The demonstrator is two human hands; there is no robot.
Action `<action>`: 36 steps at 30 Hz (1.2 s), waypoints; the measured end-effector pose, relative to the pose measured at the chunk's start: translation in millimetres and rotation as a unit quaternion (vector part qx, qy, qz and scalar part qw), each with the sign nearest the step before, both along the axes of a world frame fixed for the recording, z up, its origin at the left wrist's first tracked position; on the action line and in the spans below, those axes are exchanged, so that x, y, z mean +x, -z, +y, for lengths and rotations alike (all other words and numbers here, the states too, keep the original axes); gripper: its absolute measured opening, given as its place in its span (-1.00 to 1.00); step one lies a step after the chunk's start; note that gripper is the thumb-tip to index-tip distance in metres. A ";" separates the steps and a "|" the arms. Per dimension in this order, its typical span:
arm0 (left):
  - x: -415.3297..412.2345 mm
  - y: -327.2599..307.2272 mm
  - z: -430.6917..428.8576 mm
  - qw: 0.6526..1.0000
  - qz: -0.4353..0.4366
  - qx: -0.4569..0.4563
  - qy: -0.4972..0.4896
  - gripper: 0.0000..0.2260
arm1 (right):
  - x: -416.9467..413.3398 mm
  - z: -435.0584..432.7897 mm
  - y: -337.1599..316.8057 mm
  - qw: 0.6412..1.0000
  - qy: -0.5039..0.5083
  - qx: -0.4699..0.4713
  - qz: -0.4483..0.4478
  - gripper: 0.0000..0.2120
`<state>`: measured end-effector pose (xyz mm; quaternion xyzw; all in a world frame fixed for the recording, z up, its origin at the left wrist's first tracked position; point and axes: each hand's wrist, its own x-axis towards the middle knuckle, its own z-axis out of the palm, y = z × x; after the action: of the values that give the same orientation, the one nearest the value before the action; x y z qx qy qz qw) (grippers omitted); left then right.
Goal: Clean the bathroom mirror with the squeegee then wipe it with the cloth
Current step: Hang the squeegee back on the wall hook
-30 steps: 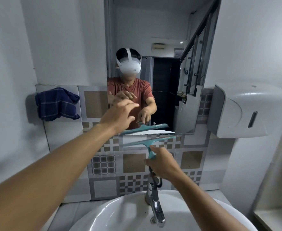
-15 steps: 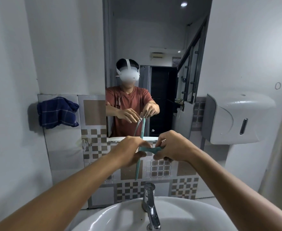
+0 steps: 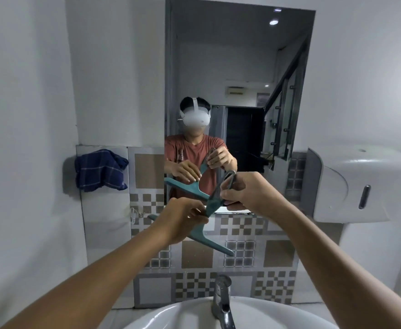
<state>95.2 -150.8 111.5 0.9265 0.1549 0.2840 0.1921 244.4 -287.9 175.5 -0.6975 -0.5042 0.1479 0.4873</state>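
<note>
I hold a teal squeegee (image 3: 201,233) in both hands just below the mirror (image 3: 239,67). My left hand (image 3: 182,219) grips it near the blade, which slants down to the right. My right hand (image 3: 244,191) pinches the upper end of the handle with its grey loop. The squeegee is off the glass, in front of the mirror's bottom edge. The mirror reflects a person with both hands on the squeegee. A dark blue checked cloth (image 3: 99,170) hangs on the tiled wall to the left of the mirror.
A white sink (image 3: 166,314) with a chrome tap (image 3: 222,298) lies directly below my arms. A white wall dispenser (image 3: 358,184) juts out at the right. Patterned tiles (image 3: 239,252) cover the wall under the mirror.
The squeegee has turned from upright to slanted, its blade now lower and its handle raised to the right. Both hands stayed on it. My view has tilted up, showing more of the mirror.
</note>
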 end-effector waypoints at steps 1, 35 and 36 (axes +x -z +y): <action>-2.2 0.3 0.7 1.000 -0.008 -0.011 -0.008 -0.79 | -2.9 6.7 3.9 1.000 0.001 0.025 0.007 -0.89; -99.8 86.2 143.6 0.956 -0.182 -0.083 -0.214 -0.37 | -109.0 223.9 126.3 0.994 -0.096 -0.003 -0.057 -0.27; -96.5 88.7 149.4 0.955 -0.183 -0.085 -0.216 -0.37 | -107.7 229.8 128.9 0.994 -0.090 0.002 -0.058 -0.28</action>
<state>-1.3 -1.4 22.9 0.7835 0.3369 0.4692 0.2291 136.7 -58.1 46.6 -0.6556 -0.5927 0.1492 0.4435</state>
